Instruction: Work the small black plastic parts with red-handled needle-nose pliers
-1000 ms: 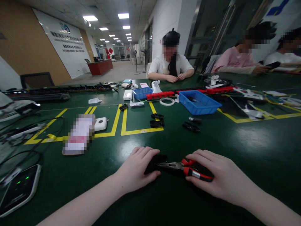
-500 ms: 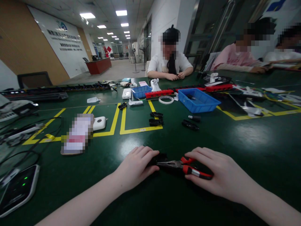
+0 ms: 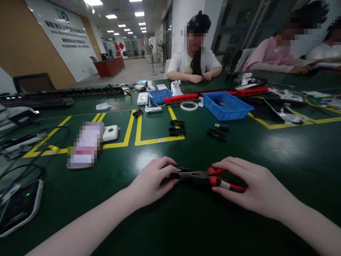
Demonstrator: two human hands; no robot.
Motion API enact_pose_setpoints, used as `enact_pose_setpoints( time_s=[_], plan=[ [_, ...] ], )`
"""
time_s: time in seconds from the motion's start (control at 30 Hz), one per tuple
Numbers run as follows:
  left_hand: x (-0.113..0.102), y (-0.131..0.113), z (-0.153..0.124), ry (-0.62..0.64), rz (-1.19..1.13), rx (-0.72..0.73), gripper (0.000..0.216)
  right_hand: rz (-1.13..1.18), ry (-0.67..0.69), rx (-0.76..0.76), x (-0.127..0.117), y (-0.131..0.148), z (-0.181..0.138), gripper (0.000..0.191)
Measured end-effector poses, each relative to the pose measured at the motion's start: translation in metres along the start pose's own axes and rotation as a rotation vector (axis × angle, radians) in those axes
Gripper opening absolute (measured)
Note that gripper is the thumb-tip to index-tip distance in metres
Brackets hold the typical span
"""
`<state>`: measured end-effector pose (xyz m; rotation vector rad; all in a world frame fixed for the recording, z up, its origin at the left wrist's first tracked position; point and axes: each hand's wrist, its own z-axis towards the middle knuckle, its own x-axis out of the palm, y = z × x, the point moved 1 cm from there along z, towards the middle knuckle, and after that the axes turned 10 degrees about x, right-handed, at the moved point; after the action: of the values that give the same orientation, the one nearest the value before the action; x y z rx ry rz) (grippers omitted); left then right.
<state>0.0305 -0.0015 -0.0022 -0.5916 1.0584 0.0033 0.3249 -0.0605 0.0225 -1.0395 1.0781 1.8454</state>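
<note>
Black part: held low over the near worktop (image 3: pixel 160 227), pinched by thumb and fingers of the left hand (image 3: pixel 156 177), mostly covered.
Pliers: red handles gripped in the right hand (image 3: pixel 255 185), nose of the pliers (image 3: pixel 204 174) laid against the right end of the black part (image 3: pixel 174 175); whether it's actually bitten can't be told.
Handling guess: part is probably light, stiff plastic, a bit slick, and thin edges could be snapped if squeezed hard. Best held by the solid body, away from the nose. Pliers are likely heftier, best held well back on the grips.
Vs half a second ago: everything is seen higher in the picture, so the view seems tipped down; more glints are caught on the part's upper edge.
</note>
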Motion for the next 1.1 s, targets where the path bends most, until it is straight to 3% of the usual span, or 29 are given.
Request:
enact_pose_setpoints(
  time_s=[0.43,0.8,1.1],
  plan=[
    [-0.0052,-0.0021,0.0009,0.026,-0.051,-0.02,0.011,0.076,0.028,0.073,-0.0058,-0.002,0.0026,0.039],
    [-0.0078,-0.0031,0.0032,0.097,-0.02,-0.021,0.009,-0.007,0.021,0.003,-0.0019,0.0014,0.0037,0.038],
    [-0.0083,-0.0042,0.0033,0.067,-0.058,-0.02,0.007,-0.042,-0.007,-0.05,-0.0046,0.0062,0.0054,0.039]
  ],
)
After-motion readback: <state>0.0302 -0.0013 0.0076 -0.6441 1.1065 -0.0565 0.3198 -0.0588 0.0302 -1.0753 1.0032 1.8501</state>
